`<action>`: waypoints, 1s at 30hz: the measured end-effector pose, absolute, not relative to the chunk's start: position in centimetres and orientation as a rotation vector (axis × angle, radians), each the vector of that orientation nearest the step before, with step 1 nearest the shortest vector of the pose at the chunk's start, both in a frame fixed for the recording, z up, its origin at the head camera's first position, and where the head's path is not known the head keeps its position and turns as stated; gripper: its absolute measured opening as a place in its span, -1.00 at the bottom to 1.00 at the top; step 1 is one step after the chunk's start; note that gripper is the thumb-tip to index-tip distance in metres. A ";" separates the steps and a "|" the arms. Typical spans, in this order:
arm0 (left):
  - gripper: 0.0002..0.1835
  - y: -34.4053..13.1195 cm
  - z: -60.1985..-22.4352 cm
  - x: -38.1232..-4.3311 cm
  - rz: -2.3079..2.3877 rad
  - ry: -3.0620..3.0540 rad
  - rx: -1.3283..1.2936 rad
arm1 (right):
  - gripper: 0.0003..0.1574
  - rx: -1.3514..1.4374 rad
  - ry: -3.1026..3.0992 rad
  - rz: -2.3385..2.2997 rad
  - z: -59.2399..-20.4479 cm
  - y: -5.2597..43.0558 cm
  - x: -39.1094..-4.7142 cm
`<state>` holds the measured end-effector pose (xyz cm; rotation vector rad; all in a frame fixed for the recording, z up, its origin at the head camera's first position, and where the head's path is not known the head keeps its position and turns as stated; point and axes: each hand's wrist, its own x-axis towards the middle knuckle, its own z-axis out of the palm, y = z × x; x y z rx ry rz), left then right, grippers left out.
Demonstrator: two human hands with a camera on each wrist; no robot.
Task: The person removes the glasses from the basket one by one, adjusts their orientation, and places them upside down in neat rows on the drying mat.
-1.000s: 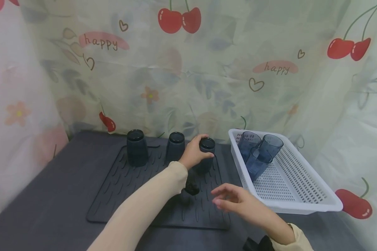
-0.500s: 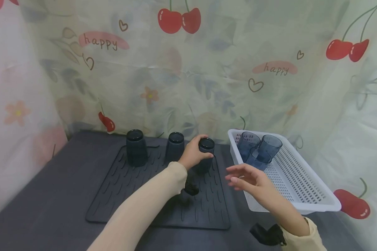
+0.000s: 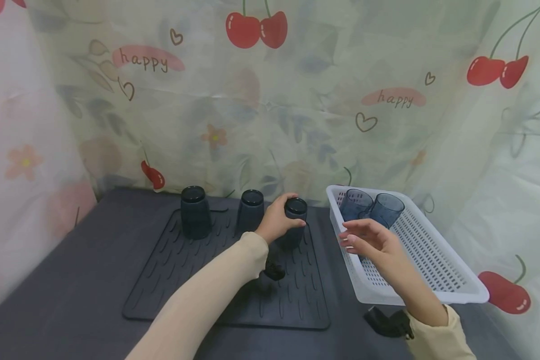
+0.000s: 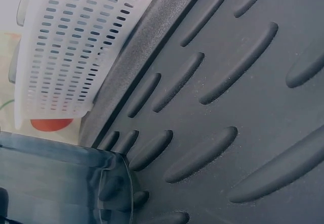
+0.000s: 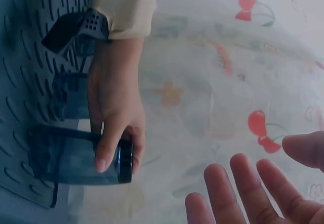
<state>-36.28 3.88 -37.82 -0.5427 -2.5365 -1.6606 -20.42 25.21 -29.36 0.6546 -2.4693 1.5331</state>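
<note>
I'm watching the left hand (image 3: 276, 220) gripping an upturned, see-through blue tumbler (image 5: 71, 155) on the dark ribbed mat (image 3: 297, 305), left of the white perforated plastic basket (image 3: 425, 255); the right hand (image 3: 378, 245) is now hovering over the basket's left side, having just shifted rightward, its fingers relaxed and holding nothing; that is apparently bringing the mouth-up, blue-tinted tumblers (image 3: 389, 209) inside the basket within reach.

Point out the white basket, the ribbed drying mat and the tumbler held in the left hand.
White basket (image 3: 454, 298): head view, front rim.
Ribbed drying mat (image 3: 171, 265): head view, bare left part.
Held tumbler (image 5: 68, 155): right wrist view, side wall.
</note>
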 end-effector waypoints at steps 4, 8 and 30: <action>-0.16 3.9 -37.8 -36.2 -1.664 -2.536 -0.545 | -0.71 0.630 -2.453 1.509 -29.2 25.7 -20.8; -0.17 3.9 -37.6 -36.2 -1.675 -2.536 -0.545 | -0.69 0.595 -2.454 1.485 -29.0 26.1 -21.2; -0.18 3.9 -37.6 -36.2 -1.703 -2.521 -0.544 | -0.49 0.421 -2.472 1.281 -29.8 28.4 -24.2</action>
